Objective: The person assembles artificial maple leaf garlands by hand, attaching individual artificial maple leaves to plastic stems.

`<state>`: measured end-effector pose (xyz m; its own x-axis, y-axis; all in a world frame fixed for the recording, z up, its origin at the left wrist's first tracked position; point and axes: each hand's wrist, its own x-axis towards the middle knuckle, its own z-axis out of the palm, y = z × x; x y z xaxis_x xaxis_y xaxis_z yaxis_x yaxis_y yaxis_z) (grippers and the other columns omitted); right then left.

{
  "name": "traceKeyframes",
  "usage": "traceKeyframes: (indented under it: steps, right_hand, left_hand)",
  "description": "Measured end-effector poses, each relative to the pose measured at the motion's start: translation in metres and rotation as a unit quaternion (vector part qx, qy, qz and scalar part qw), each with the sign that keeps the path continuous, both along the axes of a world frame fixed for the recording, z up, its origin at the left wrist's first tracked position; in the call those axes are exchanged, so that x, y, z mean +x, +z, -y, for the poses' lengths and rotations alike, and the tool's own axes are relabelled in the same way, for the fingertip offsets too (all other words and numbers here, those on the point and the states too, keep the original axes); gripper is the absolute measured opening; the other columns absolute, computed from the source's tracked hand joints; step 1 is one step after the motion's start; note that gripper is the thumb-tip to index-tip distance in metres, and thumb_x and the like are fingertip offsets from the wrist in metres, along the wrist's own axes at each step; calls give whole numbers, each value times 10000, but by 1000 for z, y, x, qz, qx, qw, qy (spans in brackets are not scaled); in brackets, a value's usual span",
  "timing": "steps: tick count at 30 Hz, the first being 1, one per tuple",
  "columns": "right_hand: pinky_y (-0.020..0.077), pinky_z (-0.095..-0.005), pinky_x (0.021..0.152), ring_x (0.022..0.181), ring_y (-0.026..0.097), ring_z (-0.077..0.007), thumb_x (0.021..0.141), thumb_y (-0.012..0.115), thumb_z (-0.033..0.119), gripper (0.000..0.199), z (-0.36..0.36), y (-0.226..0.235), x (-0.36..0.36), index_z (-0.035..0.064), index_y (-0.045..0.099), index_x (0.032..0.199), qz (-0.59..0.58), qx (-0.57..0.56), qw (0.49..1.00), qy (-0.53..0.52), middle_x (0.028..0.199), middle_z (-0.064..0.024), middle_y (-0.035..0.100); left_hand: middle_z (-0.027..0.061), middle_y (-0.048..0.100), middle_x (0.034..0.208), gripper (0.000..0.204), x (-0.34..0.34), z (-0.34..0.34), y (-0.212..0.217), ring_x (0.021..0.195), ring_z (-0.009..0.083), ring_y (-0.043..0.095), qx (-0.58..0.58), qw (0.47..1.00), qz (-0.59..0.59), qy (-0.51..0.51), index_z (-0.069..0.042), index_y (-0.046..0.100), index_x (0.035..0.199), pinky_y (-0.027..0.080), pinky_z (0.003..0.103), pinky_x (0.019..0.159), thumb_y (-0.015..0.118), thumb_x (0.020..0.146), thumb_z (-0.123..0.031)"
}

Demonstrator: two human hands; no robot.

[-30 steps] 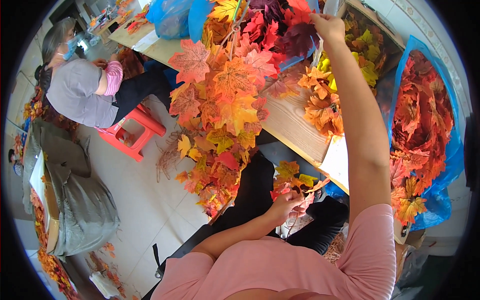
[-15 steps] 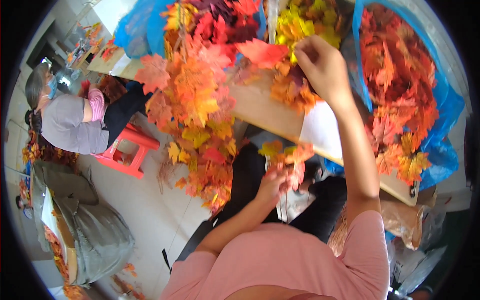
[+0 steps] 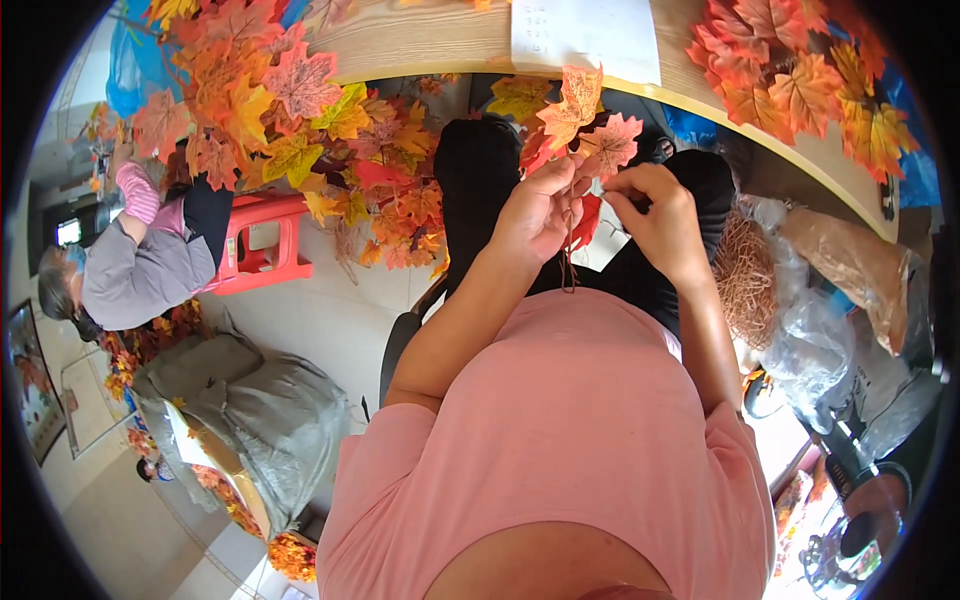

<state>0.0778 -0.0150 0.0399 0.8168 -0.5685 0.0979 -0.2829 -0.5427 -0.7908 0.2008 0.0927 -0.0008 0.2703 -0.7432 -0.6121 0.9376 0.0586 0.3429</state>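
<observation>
My left hand [image 3: 545,208] is closed around the thin brown stems of an artificial maple leaf spray [image 3: 573,108] above my lap. Orange, yellow and pinkish leaves fan out beyond its fingers, and the stem ends hang down toward my shirt. A red leaf [image 3: 585,225] shows between my two hands. Close beside it on the right, my right hand [image 3: 660,215] is pinched, with its fingertips near the spray's stems. What lies between those fingertips is too small to make out.
A wooden table [image 3: 430,45] crosses ahead, with a white paper sheet [image 3: 585,38] on it. Leaf bunches [image 3: 250,90] hang over its left edge; more leaves [image 3: 790,65] lie at right. Plastic bags [image 3: 810,340] stand right. A person [image 3: 150,265] sits by a red stool [image 3: 265,245] at left.
My right hand has come down from the leaf piles on the table to beside my left hand. The left hand keeps its spray. My view has tipped lower, toward my lap.
</observation>
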Motion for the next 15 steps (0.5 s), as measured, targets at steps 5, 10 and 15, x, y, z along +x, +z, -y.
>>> traceKeyframes:
  steps: [5,10,15]
  right_hand:
    - [440,-237,551,589,536,-91,760,627,35,99,2,-24,2,-3,644,850,23,258,966,6,715,-47,633]
    - [416,-208,508,560,509,-55,792,611,27,88,3,-28,3,-20,629,865,31,297,954,33,730,-28,623]
    - [400,-201,494,555,491,-45,806,608,26,96,0,-31,6,-27,618,886,46,296,953,55,754,-23,616]
  left_hand:
    - [32,605,1011,140,-8,-3,4,797,48,554,5,999,33,-11,-79,588,985,447,154,555,545,876,-154]
    - [-6,576,883,166,-8,-6,3,723,53,516,27,999,27,-11,-55,576,1000,412,190,561,561,861,-145]
    - [-4,574,867,163,-7,-9,3,707,58,523,9,1000,22,-11,-49,579,999,413,187,541,561,857,-128]
